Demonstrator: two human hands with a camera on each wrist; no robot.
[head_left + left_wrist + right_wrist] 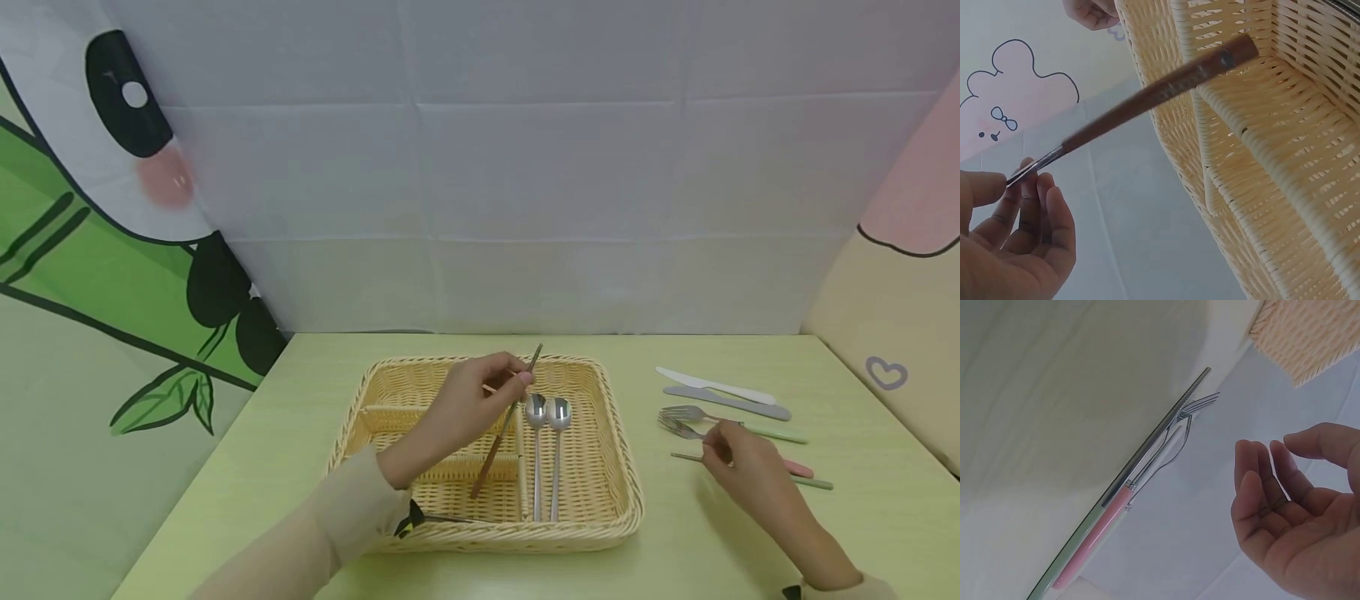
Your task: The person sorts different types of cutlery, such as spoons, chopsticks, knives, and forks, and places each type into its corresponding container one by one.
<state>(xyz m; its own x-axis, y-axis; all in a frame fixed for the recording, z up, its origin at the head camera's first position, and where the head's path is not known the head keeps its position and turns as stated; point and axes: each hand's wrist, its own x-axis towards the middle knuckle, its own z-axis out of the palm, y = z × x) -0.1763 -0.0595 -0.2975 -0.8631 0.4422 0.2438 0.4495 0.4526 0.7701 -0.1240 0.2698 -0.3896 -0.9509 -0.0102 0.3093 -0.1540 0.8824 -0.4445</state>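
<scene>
Left hand (457,408) pinches a chopstick (489,463) by its metal part, tilted, brown end down over the basket (540,533). Pink-handled fork (1093,537) and green-handled chopstick (1138,460) lie near the right hand (750,467); contact hard to judge.

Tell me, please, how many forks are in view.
2: a green-handled fork and a pink-handled fork, side by side on the table right of the basket; more could be hidden behind the left sleeve.

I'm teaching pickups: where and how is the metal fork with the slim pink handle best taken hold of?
Probably by its pink handle, pinched from above: the fork lies on the pale yellow-green table, and the slender green-handled metal chopstick runs close along its near side, crowding a sideways grip.
</scene>
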